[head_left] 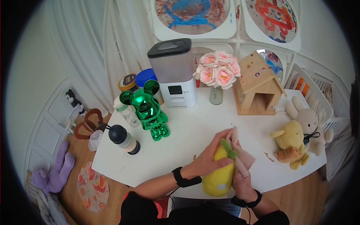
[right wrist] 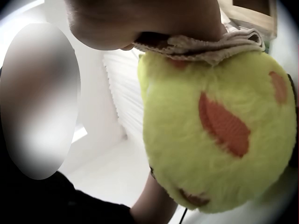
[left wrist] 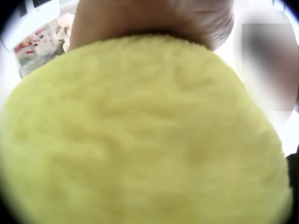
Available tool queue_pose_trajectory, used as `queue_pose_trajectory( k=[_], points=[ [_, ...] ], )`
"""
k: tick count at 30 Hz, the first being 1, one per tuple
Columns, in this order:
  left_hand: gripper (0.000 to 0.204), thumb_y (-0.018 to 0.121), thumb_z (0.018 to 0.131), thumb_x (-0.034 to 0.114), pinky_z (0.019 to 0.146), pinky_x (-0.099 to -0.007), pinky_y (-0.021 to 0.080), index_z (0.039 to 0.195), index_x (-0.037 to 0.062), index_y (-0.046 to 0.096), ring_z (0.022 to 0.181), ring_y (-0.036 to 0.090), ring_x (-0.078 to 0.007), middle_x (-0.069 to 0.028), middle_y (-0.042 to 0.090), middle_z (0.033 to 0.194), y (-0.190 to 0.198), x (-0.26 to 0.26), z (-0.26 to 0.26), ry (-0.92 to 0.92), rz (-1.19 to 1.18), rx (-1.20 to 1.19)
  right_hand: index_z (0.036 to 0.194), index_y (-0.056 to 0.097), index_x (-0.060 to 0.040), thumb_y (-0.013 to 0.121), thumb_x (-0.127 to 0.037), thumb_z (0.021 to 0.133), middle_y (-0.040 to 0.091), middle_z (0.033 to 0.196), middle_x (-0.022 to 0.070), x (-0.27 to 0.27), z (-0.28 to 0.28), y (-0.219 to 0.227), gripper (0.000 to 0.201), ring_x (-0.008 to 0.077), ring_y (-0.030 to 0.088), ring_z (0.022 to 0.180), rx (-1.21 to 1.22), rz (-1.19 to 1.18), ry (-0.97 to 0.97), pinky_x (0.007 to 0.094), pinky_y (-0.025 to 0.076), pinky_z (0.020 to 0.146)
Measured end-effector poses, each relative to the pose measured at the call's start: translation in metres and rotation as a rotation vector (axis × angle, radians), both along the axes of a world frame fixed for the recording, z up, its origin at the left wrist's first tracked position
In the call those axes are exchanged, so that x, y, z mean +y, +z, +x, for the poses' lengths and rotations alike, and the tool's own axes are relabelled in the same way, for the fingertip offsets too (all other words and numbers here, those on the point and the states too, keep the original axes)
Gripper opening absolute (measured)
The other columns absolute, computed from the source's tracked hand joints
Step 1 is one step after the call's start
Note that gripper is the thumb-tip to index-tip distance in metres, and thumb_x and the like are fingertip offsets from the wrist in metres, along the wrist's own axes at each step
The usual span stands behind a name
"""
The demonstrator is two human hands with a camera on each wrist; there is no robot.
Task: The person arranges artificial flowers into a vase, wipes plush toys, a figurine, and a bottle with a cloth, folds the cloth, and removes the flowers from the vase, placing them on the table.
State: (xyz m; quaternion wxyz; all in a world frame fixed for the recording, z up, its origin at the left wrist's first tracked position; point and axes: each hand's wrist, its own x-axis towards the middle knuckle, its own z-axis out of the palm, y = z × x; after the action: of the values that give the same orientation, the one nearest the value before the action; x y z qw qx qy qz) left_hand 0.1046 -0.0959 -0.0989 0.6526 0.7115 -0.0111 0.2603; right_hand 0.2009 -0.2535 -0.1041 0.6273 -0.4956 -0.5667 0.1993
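Observation:
A yellow plush toy [head_left: 215, 182] with a green top [head_left: 229, 149] is held over the table's front edge. My left hand [head_left: 210, 159] grips its upper part, thumb across the front. My right hand [head_left: 243, 187] holds a pink ribbed cloth [head_left: 243, 157] against the toy's right side. The left wrist view is mostly filled by yellow plush [left wrist: 149, 130], with part of the left hand [left wrist: 149, 18] above it. In the right wrist view the plush [right wrist: 187, 126] shows reddish patches, and the cloth [right wrist: 210, 49] lies bunched under the right hand [right wrist: 149, 21].
On the white table [head_left: 180, 146], a shiny green bear figure [head_left: 148, 108] and a dark-capped bottle [head_left: 123, 138] stand left. Behind are a feeder [head_left: 174, 73], roses in a vase [head_left: 216, 95] and a wooden house [head_left: 258, 84]. Plush toys [head_left: 292, 137] sit right.

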Motion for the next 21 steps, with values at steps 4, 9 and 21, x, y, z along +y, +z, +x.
queue_pose_trajectory(
  k=[4,9,21],
  points=[
    [0.067,0.061,0.092,0.017,0.111,-0.0367,0.035,0.148,-0.0011,0.029,0.127,0.045,-0.0219,-0.0137,0.045,0.133,-0.007,0.004,0.000,0.151,0.113,0.019,0.156,0.018,0.0077,0.044,-0.033,0.102,0.009,0.165,0.0267,0.005,0.002,0.003,0.073,0.0408,0.007,0.154,-0.068,-0.034,0.011,0.0471,0.006,0.123],
    [0.062,0.068,0.087,0.019,0.106,-0.0415,0.037,0.138,-0.0015,0.039,0.122,0.048,-0.0310,-0.0189,0.050,0.127,0.000,-0.030,-0.021,0.405,0.248,0.090,0.155,0.025,0.0054,0.047,-0.033,0.103,0.008,0.165,0.0275,0.016,0.007,-0.020,0.068,0.0431,0.010,0.153,-0.117,-0.164,-0.023,0.0492,0.010,0.123],
    [0.050,0.078,0.076,0.018,0.100,-0.0429,0.039,0.116,0.0055,0.052,0.114,0.049,-0.0334,-0.0134,0.051,0.117,-0.016,-0.029,-0.020,0.265,0.368,-0.034,0.127,0.060,0.0023,0.043,-0.044,0.108,0.066,0.118,0.0096,0.060,0.043,-0.020,0.053,0.0132,0.063,0.105,0.535,-0.593,0.182,0.0284,0.051,0.091]
  ],
)
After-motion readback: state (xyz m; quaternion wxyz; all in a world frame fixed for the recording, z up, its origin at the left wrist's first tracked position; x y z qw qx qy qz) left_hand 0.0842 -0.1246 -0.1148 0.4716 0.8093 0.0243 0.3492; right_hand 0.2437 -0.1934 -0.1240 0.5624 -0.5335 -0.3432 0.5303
